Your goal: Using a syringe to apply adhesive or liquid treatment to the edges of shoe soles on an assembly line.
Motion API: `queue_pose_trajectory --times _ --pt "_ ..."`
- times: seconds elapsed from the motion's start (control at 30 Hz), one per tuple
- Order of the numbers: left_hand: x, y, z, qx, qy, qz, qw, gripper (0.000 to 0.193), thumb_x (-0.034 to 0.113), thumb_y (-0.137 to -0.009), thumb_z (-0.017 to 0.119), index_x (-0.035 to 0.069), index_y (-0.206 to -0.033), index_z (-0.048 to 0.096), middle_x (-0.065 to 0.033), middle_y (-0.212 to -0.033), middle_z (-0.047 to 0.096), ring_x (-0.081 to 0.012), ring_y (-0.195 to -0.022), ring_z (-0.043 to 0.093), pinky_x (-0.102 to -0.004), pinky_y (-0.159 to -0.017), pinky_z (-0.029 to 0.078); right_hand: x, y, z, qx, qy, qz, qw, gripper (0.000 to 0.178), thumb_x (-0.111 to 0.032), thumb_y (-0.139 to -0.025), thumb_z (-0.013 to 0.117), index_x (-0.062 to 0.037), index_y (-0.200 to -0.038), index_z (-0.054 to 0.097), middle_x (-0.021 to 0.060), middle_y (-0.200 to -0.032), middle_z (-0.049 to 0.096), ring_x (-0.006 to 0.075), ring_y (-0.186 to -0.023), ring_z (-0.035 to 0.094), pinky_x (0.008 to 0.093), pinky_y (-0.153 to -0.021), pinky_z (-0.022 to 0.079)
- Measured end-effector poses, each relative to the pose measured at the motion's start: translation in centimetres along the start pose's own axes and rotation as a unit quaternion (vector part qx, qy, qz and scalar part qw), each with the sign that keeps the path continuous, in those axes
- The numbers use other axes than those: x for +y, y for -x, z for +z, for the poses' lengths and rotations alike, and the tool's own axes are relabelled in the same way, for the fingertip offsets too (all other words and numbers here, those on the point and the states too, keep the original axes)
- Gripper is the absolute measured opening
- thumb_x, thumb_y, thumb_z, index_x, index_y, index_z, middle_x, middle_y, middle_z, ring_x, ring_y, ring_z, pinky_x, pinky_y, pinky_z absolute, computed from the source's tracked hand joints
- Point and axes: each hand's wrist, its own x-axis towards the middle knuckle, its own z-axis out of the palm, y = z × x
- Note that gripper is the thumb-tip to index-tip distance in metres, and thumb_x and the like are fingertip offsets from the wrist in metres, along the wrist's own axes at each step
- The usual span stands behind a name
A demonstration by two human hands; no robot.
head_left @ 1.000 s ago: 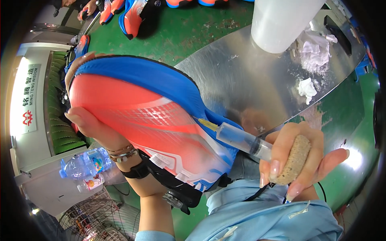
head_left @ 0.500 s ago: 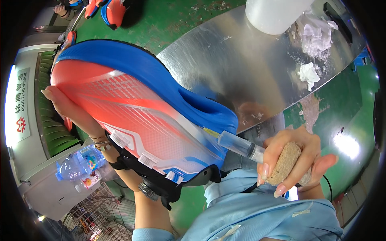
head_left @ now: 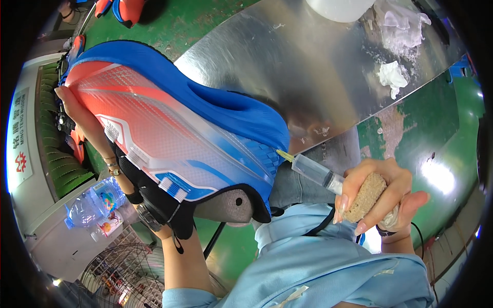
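My left hand (head_left: pixel 82 115) is wrapped round the toe end of a running shoe (head_left: pixel 169 128), coral and blue with a thick blue sole. The shoe is held up on its side, with its laces and black collar facing down-left. My right hand (head_left: pixel 385 190) grips a clear syringe (head_left: pixel 311 170) with a yellow tip, plus a rough tan block (head_left: pixel 365 197) between the fingers. At the back of the heel, the tip meets the shoe near the line between upper and sole. Most of my left fingers are hidden behind the shoe.
Beyond the shoe lies a metal table (head_left: pixel 287 56) with a white tub (head_left: pixel 341 7) and crumpled white tissue (head_left: pixel 393 77). Plastic bottles (head_left: pixel 95 205) and a wire fan guard (head_left: pixel 120 272) are at lower left. More coral shoes (head_left: pixel 128 10) appear at the top left.
The shoe has turned and shifted left, showing more of its grey lining at the collar. The syringe tip now meets it farther back on the heel. My view has shifted slightly.
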Motion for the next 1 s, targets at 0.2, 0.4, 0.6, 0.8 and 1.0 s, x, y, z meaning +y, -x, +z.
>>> queue_pose_trajectory --times 0.2,0.4,0.6,0.8,1.0 --pt "-0.1 0.4 -1.1 0.002 -0.013 -0.033 0.999 0.036 0.036 -0.092 0.041 0.002 -0.095 0.053 0.0004 -0.079 0.048 -0.0090 -0.074 0.051 -0.0278 -0.069 0.047 0.0 -0.1 0.0 -0.010 0.019 -0.022 1.000 0.076 -0.057 -0.088 0.020 -0.0026 -0.061 0.065 0.0240 -0.082 0.057 0.0247 -0.062 0.060 0.0294 -0.057 0.050" --pt "0.3 6.0 0.1 0.008 -0.025 -0.059 0.998 0.031 0.031 -0.093 0.041 0.003 -0.093 0.055 0.0030 -0.075 0.047 -0.0071 -0.072 0.051 -0.0263 -0.067 0.047 0.2 -1.2 0.0 -0.020 0.106 -0.008 0.994 0.070 -0.055 -0.090 0.024 -0.0017 -0.061 0.059 0.0231 -0.087 0.057 0.0269 -0.072 0.061 0.0303 -0.061 0.049" --pt "-0.8 5.6 -1.3 0.041 -0.018 -0.067 0.997 0.023 0.024 -0.092 0.046 0.003 -0.093 0.056 0.0038 -0.074 0.052 -0.0052 -0.066 0.053 -0.0216 -0.058 0.047 2.2 -2.3 1.1 0.030 0.067 -0.066 0.995 0.056 -0.032 -0.093 0.027 0.0008 -0.059 0.057 0.0267 -0.089 0.056 0.0254 -0.068 0.058 0.0304 -0.060 0.046" --pt "0.2 13.1 -7.6 0.044 -0.050 -0.177 0.982 0.027 0.022 -0.092 0.045 0.001 -0.107 0.055 -0.0008 -0.086 0.059 -0.0091 -0.075 0.057 -0.0239 -0.067 0.048 2.7 -2.6 2.0 0.052 0.043 -0.067 0.995 0.051 -0.023 -0.092 0.028 0.0024 -0.058 0.056 0.0277 -0.088 0.056 0.0245 -0.066 0.057 0.0305 -0.060 0.045" --pt "2.0 21.3 -5.6 0.076 0.082 -0.294 0.949 0.031 0.019 -0.093 0.044 -0.002 -0.114 0.048 -0.0045 -0.107 0.055 -0.0125 -0.095 0.056 -0.0285 -0.081 0.048 3.1 -2.5 2.6 0.073 0.029 -0.037 0.996 0.055 -0.020 -0.094 0.022 0.0024 -0.056 0.055 0.0173 -0.065 0.059 0.0264 -0.066 0.057 0.0338 -0.066 0.044"
